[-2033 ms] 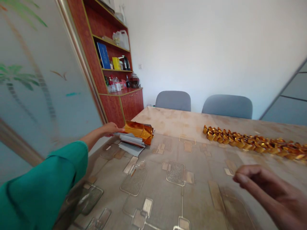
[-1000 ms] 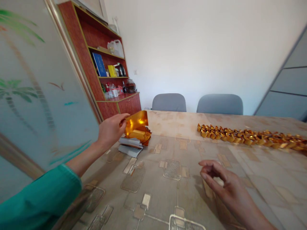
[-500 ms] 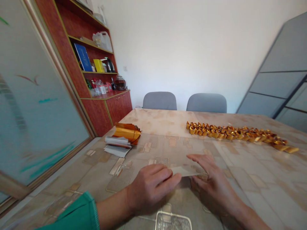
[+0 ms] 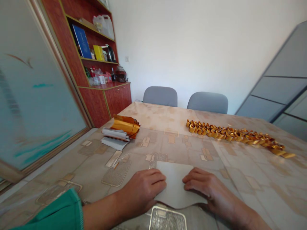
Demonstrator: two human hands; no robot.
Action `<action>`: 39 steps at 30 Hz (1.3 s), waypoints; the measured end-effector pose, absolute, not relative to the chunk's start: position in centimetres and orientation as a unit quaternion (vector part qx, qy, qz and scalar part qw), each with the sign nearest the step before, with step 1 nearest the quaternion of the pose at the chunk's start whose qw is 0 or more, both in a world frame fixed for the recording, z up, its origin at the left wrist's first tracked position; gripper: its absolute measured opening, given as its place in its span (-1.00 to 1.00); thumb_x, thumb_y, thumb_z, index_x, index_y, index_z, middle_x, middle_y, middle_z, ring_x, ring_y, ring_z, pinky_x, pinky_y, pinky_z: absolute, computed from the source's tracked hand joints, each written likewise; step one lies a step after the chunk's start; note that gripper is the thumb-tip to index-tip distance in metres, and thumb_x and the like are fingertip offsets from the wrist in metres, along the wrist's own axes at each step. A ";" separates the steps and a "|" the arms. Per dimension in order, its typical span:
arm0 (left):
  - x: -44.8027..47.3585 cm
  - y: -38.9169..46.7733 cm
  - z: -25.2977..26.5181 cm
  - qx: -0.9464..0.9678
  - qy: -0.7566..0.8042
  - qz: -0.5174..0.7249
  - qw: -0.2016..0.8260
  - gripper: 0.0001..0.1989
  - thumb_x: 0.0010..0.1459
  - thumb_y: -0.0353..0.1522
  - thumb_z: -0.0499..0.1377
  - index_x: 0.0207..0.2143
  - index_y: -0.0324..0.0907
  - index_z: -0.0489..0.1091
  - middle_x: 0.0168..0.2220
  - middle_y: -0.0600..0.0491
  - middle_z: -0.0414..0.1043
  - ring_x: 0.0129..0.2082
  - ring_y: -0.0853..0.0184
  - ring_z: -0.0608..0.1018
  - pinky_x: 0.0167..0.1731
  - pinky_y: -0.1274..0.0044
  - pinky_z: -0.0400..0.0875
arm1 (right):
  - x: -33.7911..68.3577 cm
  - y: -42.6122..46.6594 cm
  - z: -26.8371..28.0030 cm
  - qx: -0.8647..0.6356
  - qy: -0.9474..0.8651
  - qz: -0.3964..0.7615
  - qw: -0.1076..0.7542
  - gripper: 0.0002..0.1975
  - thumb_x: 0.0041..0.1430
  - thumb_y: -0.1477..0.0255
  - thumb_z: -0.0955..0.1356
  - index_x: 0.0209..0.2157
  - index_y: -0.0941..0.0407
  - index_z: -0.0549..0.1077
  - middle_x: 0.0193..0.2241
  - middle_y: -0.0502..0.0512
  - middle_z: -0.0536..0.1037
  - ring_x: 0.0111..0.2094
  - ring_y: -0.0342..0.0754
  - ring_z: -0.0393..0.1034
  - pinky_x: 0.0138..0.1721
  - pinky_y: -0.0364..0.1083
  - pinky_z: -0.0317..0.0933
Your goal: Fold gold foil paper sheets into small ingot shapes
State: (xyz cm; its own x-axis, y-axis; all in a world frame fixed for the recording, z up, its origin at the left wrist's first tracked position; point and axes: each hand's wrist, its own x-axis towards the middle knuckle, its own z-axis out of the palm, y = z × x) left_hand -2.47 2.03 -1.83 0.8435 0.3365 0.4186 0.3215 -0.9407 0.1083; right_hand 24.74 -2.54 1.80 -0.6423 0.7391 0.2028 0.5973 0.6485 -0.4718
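A pale grey-white sheet of paper [image 4: 176, 188] is spread between my hands just above or on the table, its near edge curling in a wave. My left hand [image 4: 147, 188] grips its left side, fingers bent over the top and thumb hidden. On the opposite side, my right hand [image 4: 203, 185] pinches the sheet with curled fingers on top and the thumb out of sight below. Beyond my left hand lie a curled stack of gold foil paper [image 4: 126, 124] and a few folded white-backed sheets [image 4: 116, 137]. A long row of folded gold foil pieces [image 4: 235, 134] stretches across the far right.
The table [image 4: 153, 111] wears a patterned cover. Two grey chairs [image 4: 160, 95] [image 4: 207, 102] stand at its far side. A red wooden cabinet [image 4: 96, 102] with shelves is at the left, beside a frosted glass sliding door [image 4: 43, 105]. Grey panels [image 4: 283, 70] lean at the right.
The sheet, seen almost edge-on before, now faces up and lies flatter. My right hand has closed from spread fingers onto its right side. The view has tilted slightly downward.
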 end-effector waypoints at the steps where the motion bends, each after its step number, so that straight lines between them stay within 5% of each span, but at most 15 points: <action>1: -2.6 1.9 -1.9 0.959 0.179 0.219 0.028 -0.83 0.30 -0.30 0.09 -0.19 -0.18 0.41 -0.16 -0.06 0.53 -0.13 0.23 0.53 -0.08 0.42 0.46 | 24.9 -2.7 1.7 -0.379 -0.883 0.198 0.193 -0.77 0.09 0.61 0.39 -0.21 0.07 0.53 -0.18 0.11 0.60 -0.15 0.02 0.45 -0.14 -0.03 0.35; 7: -2.2 1.7 -1.6 0.940 0.246 0.222 0.082 -0.80 0.34 -0.38 0.00 -0.28 -0.17 0.40 -0.30 0.01 0.53 -0.25 0.29 0.56 -0.18 0.49 0.47 | 27.4 -3.4 0.5 -0.419 -0.835 0.268 0.234 -0.85 0.30 0.42 0.32 -0.20 0.04 0.55 -0.08 0.15 0.56 -0.02 0.05 0.41 -0.02 0.04 0.32; 12: -1.5 1.9 -1.2 0.921 0.316 0.203 0.103 -0.84 0.30 -0.43 0.01 -0.17 -0.18 0.38 -0.32 0.01 0.54 -0.33 0.26 0.59 -0.31 0.46 0.52 | 26.6 -2.7 0.0 -0.513 -0.770 0.273 0.263 -0.69 0.38 0.30 0.23 -0.39 0.10 0.48 -0.42 0.07 0.51 -0.34 -0.02 0.43 -0.31 -0.08 0.31; 16: -1.5 2.3 -1.2 0.915 0.300 0.245 0.109 -0.65 0.30 -0.47 0.01 0.13 -0.19 0.23 0.00 -0.07 0.53 -0.06 0.25 0.60 -0.10 0.42 0.53 | 25.3 -2.1 -0.1 -0.566 -0.744 0.238 0.263 -0.68 0.37 0.30 0.22 -0.43 0.10 0.44 -0.46 0.03 0.47 -0.40 -0.03 0.41 -0.37 -0.10 0.24; 19: -1.6 2.6 -1.5 0.922 0.279 0.258 0.075 -0.63 0.31 -0.49 -0.02 0.15 -0.21 0.23 0.19 -0.16 0.37 0.09 0.22 0.52 -0.02 0.39 0.50 | 25.0 -2.2 -0.1 -0.574 -0.742 0.231 0.257 -0.70 0.36 0.32 0.23 -0.43 0.10 0.44 -0.46 0.03 0.47 -0.40 -0.04 0.41 -0.37 -0.11 0.22; 24: -1.5 2.2 -1.4 0.925 0.267 0.271 -0.017 -0.73 0.33 -0.46 -0.01 -0.02 -0.19 0.40 0.19 -0.18 0.36 -0.03 0.16 0.56 -0.07 0.29 0.51 | 24.8 -2.2 -0.3 -0.586 -0.744 0.201 0.250 -0.73 0.34 0.35 0.24 -0.44 0.09 0.42 -0.47 0.04 0.48 -0.42 -0.03 0.40 -0.38 -0.10 0.21; 28: -1.2 0.8 -1.0 0.936 0.204 0.287 -0.026 -0.74 0.32 -0.50 0.00 -0.05 -0.20 0.43 0.16 -0.09 0.40 0.08 0.21 0.46 0.23 0.21 0.19 | 24.4 -2.2 -0.7 -0.595 -0.750 0.159 0.242 -0.79 0.32 0.38 0.26 -0.41 0.08 0.43 -0.44 0.05 0.49 -0.38 0.00 0.39 -0.33 -0.07 0.22; 31: -0.9 0.0 -1.2 0.958 0.177 0.225 0.034 -0.68 0.34 -0.35 0.05 0.10 -0.23 0.34 0.17 -0.05 0.40 0.19 0.22 0.38 0.30 0.25 0.07 | 24.3 -2.2 -1.2 -0.602 -0.753 0.138 0.226 -0.84 0.30 0.42 0.29 -0.36 0.07 0.46 -0.39 0.07 0.50 -0.33 0.02 0.39 -0.27 -0.04 0.23; 34: -0.8 0.0 -1.6 0.968 0.180 0.164 0.058 -0.42 0.29 -0.17 0.13 0.25 -0.29 0.17 0.26 -0.13 0.27 0.26 0.10 0.31 0.27 0.19 0.13 | 24.5 -2.2 -1.7 -0.614 -0.747 0.119 0.224 -0.84 0.29 0.43 0.30 -0.39 0.08 0.45 -0.41 0.07 0.49 -0.36 0.02 0.37 -0.30 -0.03 0.21; 39: -0.9 0.6 -2.3 0.975 0.170 0.134 0.049 -0.33 0.28 -0.07 0.09 0.24 -0.38 0.15 0.28 -0.24 0.21 0.25 -0.02 0.32 0.21 0.10 0.20 | 24.6 -2.1 -1.9 -0.619 -0.743 0.098 0.234 -0.79 0.32 0.38 0.28 -0.39 0.07 0.45 -0.43 0.06 0.50 -0.37 0.03 0.37 -0.30 -0.01 0.19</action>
